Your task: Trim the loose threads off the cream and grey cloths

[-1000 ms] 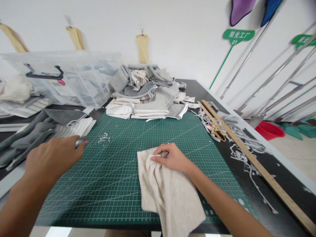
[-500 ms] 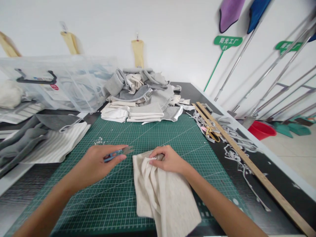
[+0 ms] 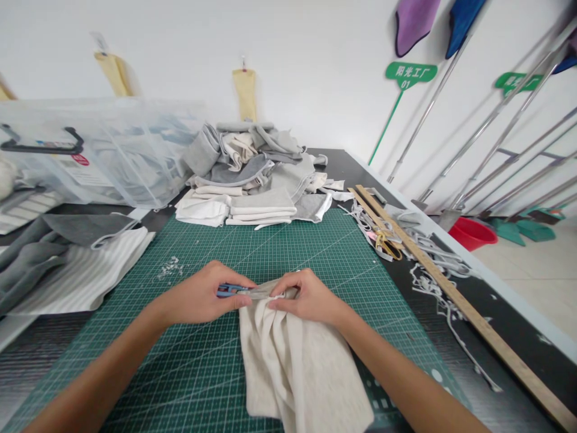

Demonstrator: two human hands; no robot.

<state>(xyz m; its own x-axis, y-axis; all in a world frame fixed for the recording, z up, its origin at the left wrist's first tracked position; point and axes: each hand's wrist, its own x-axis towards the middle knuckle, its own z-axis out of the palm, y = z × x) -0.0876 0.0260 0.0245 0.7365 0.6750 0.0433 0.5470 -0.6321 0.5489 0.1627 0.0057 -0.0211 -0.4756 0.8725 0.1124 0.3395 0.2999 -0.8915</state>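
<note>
My left hand (image 3: 205, 297) grips small blue-handled thread snips (image 3: 232, 291), their blades pointing right at the top edge of a cream cloth (image 3: 295, 367). My right hand (image 3: 309, 297) pinches that bunched top edge, fingers closed on the fabric. The cloth lies crumpled on the green cutting mat (image 3: 225, 252) and hangs toward the table's near edge. The two hands almost touch at the middle of the mat.
A pile of folded grey and white cloths (image 3: 252, 174) sits at the mat's far edge. A clear plastic bin (image 3: 103, 150) stands back left, with striped and grey fabric (image 3: 76, 264) left. A wooden ruler (image 3: 451, 294), yellow scissors (image 3: 387, 243) and fabric strips lie right.
My left hand came from the left side of the mat with the snips and brought them to the cloth's top edge beside my right hand. The right hand kept its hold.
</note>
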